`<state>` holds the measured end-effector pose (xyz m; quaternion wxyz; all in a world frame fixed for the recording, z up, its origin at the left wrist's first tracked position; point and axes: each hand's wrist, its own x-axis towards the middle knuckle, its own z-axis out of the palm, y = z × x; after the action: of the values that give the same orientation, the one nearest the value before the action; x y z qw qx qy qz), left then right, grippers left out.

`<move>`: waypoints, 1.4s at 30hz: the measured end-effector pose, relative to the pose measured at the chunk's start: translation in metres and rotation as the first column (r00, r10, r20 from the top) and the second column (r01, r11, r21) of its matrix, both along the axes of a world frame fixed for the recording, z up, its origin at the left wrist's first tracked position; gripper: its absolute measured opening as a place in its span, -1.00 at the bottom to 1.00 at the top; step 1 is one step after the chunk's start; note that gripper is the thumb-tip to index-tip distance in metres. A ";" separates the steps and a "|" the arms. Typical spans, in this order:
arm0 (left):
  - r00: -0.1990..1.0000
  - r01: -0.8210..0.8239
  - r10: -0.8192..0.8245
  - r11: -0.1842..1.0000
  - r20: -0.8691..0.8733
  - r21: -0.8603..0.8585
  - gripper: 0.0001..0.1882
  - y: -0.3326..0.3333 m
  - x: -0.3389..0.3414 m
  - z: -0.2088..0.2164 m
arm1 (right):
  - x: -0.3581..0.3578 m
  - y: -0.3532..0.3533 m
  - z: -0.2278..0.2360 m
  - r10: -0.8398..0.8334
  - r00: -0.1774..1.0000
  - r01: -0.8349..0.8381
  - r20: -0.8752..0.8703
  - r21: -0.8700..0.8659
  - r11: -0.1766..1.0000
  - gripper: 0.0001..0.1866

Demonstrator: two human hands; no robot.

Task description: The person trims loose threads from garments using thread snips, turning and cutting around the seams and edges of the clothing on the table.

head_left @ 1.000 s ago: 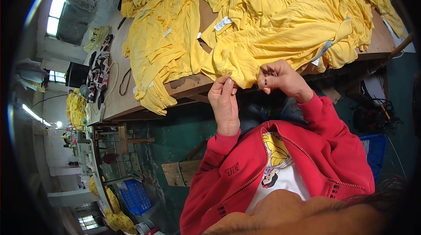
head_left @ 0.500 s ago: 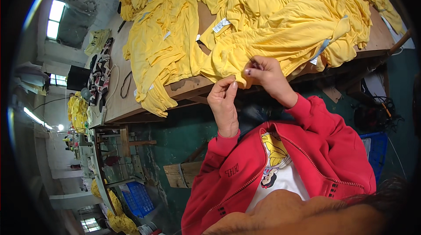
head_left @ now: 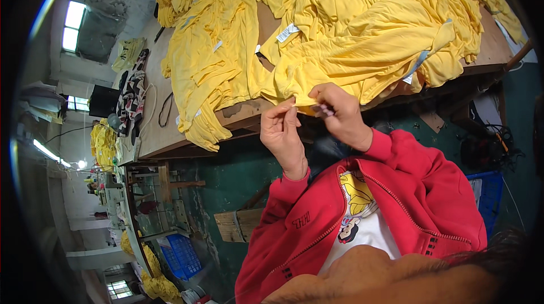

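Note:
A yellow knit garment (head_left: 362,49) lies bunched along the near edge of the table, its lower edge hanging a little over. My left hand (head_left: 285,137) pinches that hanging edge between thumb and fingertips. Close on its right, my right hand (head_left: 343,116) is closed with curled fingers, its index finger against the same cloth. Something small and dark shows among the right fingers, too hidden to name. A white label (head_left: 287,32) lies on the yellow cloth beyond my hands, and a grey-blue strip (head_left: 418,64) runs along the garment to the right.
More yellow garments (head_left: 215,49) cover the wooden table (head_left: 150,139). Dark patterned cloth (head_left: 131,94) lies at its left end. Below stand a wooden stool (head_left: 238,225) and a blue crate (head_left: 180,256); another blue crate (head_left: 491,196) is at the right.
My right hand has come down and turned, its fingers curling inward beside the cloth edge. My left hand has shifted slightly left, still pinching the garment.

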<state>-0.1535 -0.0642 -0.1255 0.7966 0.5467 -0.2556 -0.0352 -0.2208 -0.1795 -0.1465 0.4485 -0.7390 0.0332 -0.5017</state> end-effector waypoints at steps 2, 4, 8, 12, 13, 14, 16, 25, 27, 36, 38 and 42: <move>1.000 0.002 -0.002 1.000 -0.002 -0.005 -0.87 0.001 0.000 0.002 | -0.003 -0.008 0.003 0.306 0.948 -0.232 -0.085 0.475 0.849 -0.86; 0.993 0.103 -0.108 0.991 -0.054 -0.087 -0.88 0.001 0.001 0.003 | -0.003 -0.021 0.015 0.424 0.903 -0.293 -0.071 0.620 0.728 -0.90; 0.961 0.204 -0.209 0.978 -0.179 -0.047 -0.87 0.002 0.003 0.009 | 0.002 -0.043 0.032 0.477 0.879 -0.358 -0.004 0.655 0.666 -0.86; 0.909 0.320 -0.306 0.947 -0.285 0.005 -0.75 0.002 -0.002 0.020 | 0.007 -0.051 0.039 0.534 0.845 -0.424 0.030 0.646 0.635 -0.79; 0.906 0.337 -0.326 0.941 -0.271 -0.006 -0.69 0.004 0.000 0.018 | 0.007 -0.050 0.042 0.527 0.850 -0.397 -0.019 0.634 0.664 -0.76; 0.906 0.335 -0.324 0.942 -0.271 -0.005 -0.69 0.006 0.002 0.017 | 0.008 -0.049 0.043 0.518 0.853 -0.371 -0.068 0.620 0.692 -0.72; 0.925 0.296 -0.291 0.955 -0.243 -0.019 -0.69 0.006 0.004 0.018 | 0.007 -0.050 0.038 0.421 0.892 -0.282 -0.165 0.524 0.803 -0.71; 0.959 0.200 -0.194 0.980 -0.209 0.009 -0.72 0.002 -0.004 0.025 | -0.040 -0.027 0.050 0.109 0.943 -0.111 -0.315 0.011 0.994 -0.57; 0.960 0.200 -0.196 0.980 -0.201 0.001 -0.74 0.002 -0.004 0.024 | -0.040 -0.025 0.048 0.093 0.943 -0.101 -0.319 -0.007 0.995 -0.57; 0.962 0.206 -0.203 0.978 -0.185 0.001 -0.79 0.002 -0.007 0.023 | -0.039 -0.022 0.042 0.058 0.948 -0.073 -0.313 -0.034 0.997 -0.56; 0.964 0.204 -0.198 0.979 -0.177 0.016 -0.79 0.002 -0.008 0.023 | -0.040 -0.021 0.045 0.032 0.941 -0.049 -0.336 -0.040 0.998 -0.67; 0.978 0.158 -0.147 0.986 -0.144 0.061 -0.79 0.002 -0.010 0.023 | -0.042 -0.023 0.045 0.021 0.935 -0.049 -0.355 -0.069 0.996 -0.58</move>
<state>-0.1632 -0.0627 -0.1026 0.7872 0.5501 -0.2391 -0.1434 -0.2630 -0.2021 -0.1012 0.4153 -0.8343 0.0807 -0.3535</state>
